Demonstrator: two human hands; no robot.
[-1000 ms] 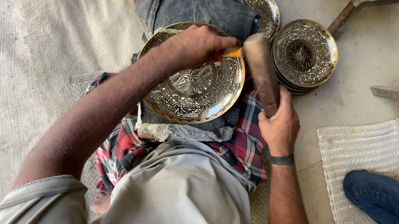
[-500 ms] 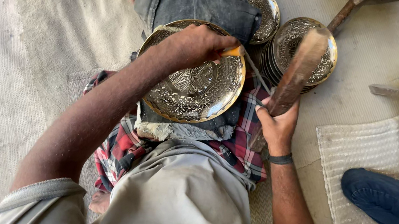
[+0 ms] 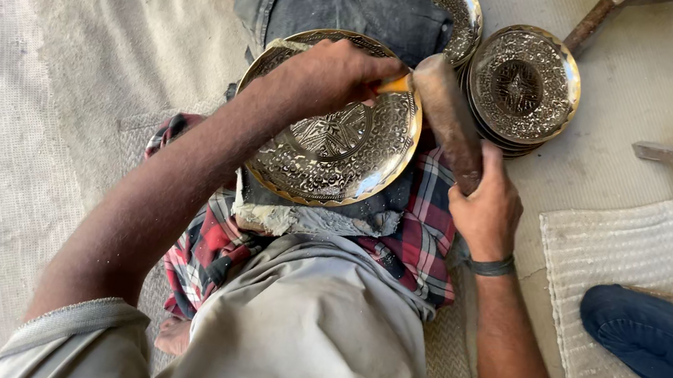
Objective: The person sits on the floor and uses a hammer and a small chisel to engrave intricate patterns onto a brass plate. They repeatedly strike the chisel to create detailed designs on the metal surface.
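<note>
Brass-coloured round engraved plate [image 3: 336, 139] is lying on the lap, where the left hand [image 3: 333, 74] is clamping an orange-handled punch [image 3: 393, 85] upright. Just right, the right hand [image 3: 488, 210] is gripping a wooden mallet [image 3: 449, 117], its long axis slanting onto the punch's top.

Engraved brass plate [image 3: 336, 139] on lap; wooden mallet [image 3: 450, 119] above.

1 engraved plate [image 3: 336, 139] in the lap, 1 plate stack [image 3: 522, 88], 1 wooden mallet [image 3: 450, 119].

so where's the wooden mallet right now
In the head view, the wooden mallet is in the right hand, right of the engraved plate.
</note>
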